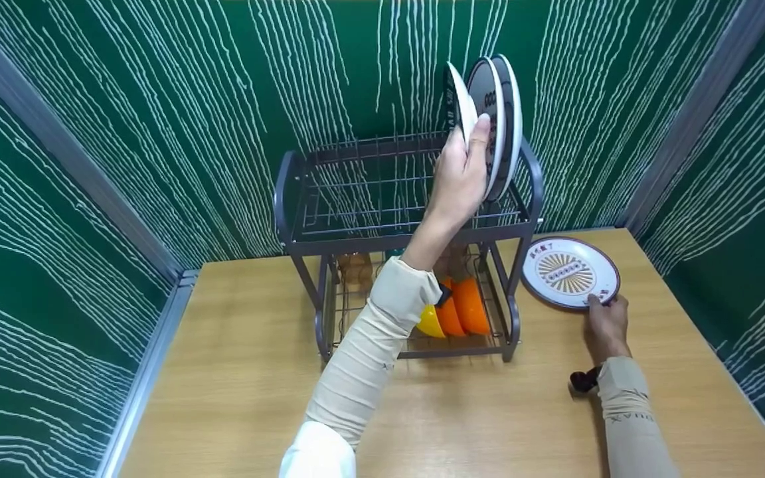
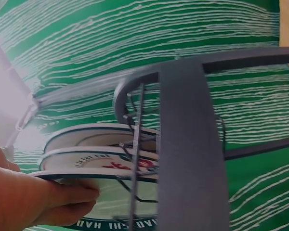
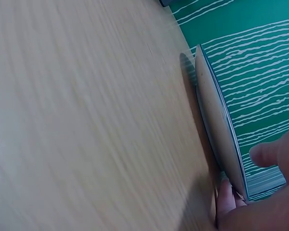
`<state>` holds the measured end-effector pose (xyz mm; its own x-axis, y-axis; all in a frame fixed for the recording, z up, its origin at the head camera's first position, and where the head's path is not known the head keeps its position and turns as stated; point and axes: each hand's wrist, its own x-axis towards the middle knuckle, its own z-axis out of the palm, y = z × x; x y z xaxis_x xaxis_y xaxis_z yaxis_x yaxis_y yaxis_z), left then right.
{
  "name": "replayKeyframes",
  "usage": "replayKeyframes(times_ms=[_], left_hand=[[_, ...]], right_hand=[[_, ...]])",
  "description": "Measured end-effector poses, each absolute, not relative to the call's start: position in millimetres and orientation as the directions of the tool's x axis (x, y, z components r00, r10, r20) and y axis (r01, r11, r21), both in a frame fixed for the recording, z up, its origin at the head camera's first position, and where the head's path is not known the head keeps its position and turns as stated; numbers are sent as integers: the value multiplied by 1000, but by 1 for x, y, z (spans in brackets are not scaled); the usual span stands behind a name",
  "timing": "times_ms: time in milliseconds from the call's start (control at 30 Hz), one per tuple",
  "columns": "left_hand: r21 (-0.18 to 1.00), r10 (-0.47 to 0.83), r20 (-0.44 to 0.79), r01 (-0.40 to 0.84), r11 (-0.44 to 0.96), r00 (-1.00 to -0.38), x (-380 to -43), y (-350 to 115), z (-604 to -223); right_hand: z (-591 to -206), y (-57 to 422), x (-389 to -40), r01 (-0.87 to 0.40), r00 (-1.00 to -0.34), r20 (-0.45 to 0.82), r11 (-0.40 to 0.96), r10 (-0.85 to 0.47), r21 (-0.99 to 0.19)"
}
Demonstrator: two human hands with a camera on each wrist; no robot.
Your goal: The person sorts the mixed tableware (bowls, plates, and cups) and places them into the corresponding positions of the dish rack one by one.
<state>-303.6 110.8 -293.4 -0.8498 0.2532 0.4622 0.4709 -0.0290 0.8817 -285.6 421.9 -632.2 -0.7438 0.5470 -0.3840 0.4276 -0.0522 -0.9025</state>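
Observation:
In the head view, my left hand [image 1: 459, 179] grips a white plate [image 1: 463, 99] upright at the right end of the rack's top tier. Two more plates [image 1: 512, 126] stand on edge just to its right. In the left wrist view, the fingers [image 2: 72, 197] lie against the held plate's dark-lettered face. My right hand [image 1: 608, 325] holds the near rim of a patterned plate [image 1: 572, 265] on the table, right of the rack. From the right wrist, fingertips [image 3: 226, 192] reach under that plate's rim [image 3: 221, 125], and the thumb is over its upper side.
The dark two-tier dish rack [image 1: 362, 242] stands at the back of the wooden table [image 1: 243, 372]. Orange bowls [image 1: 470, 307] and a yellow bowl [image 1: 430, 322] sit on its lower tier, with brownish glasses [image 1: 356, 269] further left. Green walls [image 1: 176, 119] with white streaks enclose the table.

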Motion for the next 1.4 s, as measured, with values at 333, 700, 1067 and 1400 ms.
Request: replayKeyframes(times_ms=[333,700,1067,1400], left_hand=[[866,316,479,500,-19,-819,-319,111,-301],[855,322,465,512,77,-825,-324,112,-306],[878,338,429,475,65,-838,-321,113,-308],[866,281,492,497,-58,-824,-315,103,-311]], right_hand=[[-636,421,-287,447,-734,-315,77,602,-891],[-628,420,-285,494,-713,-334,104,617,-863],[-629,423,-287,490,-693,-374,22,617,-872],[-629,430,-283,496,-661,-392,-19,640,-868]])
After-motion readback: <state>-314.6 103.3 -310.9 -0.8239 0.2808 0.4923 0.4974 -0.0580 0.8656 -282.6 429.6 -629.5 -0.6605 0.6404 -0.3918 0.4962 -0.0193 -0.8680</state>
